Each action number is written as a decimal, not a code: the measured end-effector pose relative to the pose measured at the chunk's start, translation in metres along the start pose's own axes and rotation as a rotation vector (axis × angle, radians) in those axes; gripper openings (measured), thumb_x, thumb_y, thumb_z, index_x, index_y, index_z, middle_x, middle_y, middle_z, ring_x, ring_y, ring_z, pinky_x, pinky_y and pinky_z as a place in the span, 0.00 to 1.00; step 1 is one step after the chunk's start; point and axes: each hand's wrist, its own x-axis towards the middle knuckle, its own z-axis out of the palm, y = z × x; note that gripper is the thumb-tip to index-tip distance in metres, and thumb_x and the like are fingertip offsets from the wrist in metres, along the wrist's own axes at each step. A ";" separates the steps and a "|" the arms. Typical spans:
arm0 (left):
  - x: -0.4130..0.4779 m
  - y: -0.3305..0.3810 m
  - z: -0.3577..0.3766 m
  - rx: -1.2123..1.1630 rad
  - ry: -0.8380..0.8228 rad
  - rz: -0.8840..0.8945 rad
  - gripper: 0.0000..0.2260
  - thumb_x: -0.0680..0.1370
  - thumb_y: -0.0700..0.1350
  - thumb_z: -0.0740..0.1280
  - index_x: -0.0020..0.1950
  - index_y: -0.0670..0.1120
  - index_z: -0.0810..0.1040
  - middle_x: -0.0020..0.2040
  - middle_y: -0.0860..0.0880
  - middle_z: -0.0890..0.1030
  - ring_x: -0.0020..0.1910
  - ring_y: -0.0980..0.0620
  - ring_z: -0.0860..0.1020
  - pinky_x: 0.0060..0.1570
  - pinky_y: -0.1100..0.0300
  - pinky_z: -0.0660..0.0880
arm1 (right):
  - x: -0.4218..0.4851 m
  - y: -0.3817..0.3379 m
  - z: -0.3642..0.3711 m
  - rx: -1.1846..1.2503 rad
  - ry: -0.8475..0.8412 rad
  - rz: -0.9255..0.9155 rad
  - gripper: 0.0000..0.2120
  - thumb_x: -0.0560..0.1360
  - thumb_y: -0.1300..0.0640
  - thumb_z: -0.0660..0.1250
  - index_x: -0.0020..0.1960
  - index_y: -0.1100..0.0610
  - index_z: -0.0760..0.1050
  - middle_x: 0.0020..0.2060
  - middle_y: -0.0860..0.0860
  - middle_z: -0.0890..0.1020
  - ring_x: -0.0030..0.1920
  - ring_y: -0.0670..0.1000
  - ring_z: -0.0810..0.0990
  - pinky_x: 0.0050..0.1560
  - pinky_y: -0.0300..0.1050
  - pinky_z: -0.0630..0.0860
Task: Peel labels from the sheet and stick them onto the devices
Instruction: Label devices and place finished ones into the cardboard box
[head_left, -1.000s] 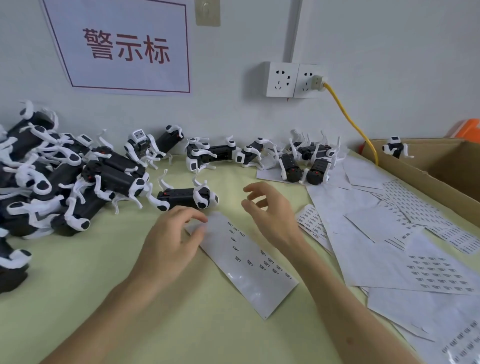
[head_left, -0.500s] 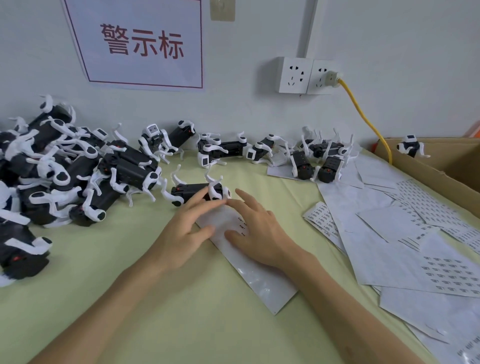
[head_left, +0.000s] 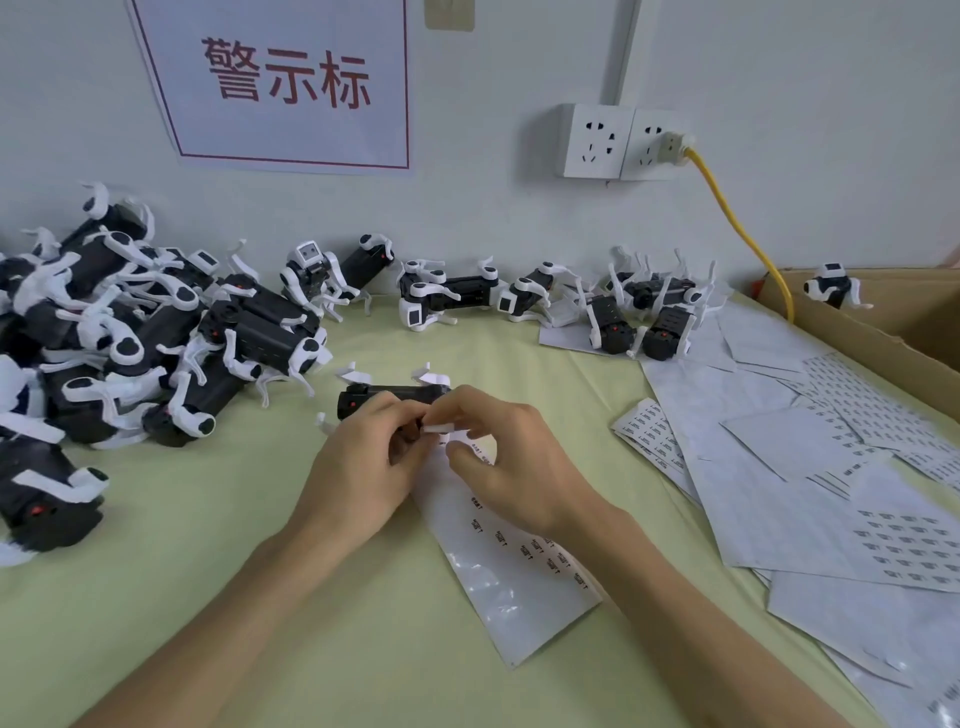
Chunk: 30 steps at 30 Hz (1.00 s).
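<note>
Above the sheet's (head_left: 519, 571) far end, pinching a label (head_left: 439, 428) between left grip (head_left: 358, 467) and right grip (head_left: 519, 462), both closed on it. Held flat, long axis left to right, just before a device (head_left: 395, 397) lying likewise on the surface (head_left: 208, 571).

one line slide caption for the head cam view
The left hand and right hand pinch a small white label over the sheet, beside a black-and-white device on the green table.

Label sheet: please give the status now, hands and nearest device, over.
Both left hand and right hand pinching one label. Under them, label sheet lying flat. Nearest device just beyond, nothing between.
</note>
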 end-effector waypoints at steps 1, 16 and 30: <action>0.000 -0.001 0.001 0.009 0.017 -0.011 0.06 0.80 0.43 0.70 0.50 0.55 0.81 0.44 0.54 0.76 0.42 0.54 0.78 0.44 0.53 0.76 | 0.000 0.001 0.000 -0.011 0.013 -0.003 0.15 0.75 0.63 0.63 0.59 0.52 0.79 0.52 0.41 0.84 0.56 0.44 0.81 0.59 0.43 0.76; 0.004 0.014 -0.007 -0.807 0.092 -0.250 0.10 0.86 0.42 0.59 0.50 0.41 0.76 0.44 0.49 0.83 0.47 0.47 0.82 0.50 0.57 0.79 | 0.002 0.002 -0.006 -0.188 0.055 0.038 0.51 0.71 0.44 0.77 0.82 0.45 0.48 0.77 0.40 0.62 0.76 0.40 0.60 0.73 0.46 0.62; 0.008 0.014 -0.019 -1.183 0.005 -0.452 0.06 0.80 0.49 0.63 0.47 0.48 0.72 0.47 0.49 0.82 0.52 0.47 0.82 0.56 0.52 0.74 | 0.002 -0.003 -0.005 -0.044 0.127 0.014 0.18 0.79 0.45 0.64 0.68 0.43 0.70 0.46 0.42 0.81 0.43 0.49 0.83 0.47 0.55 0.80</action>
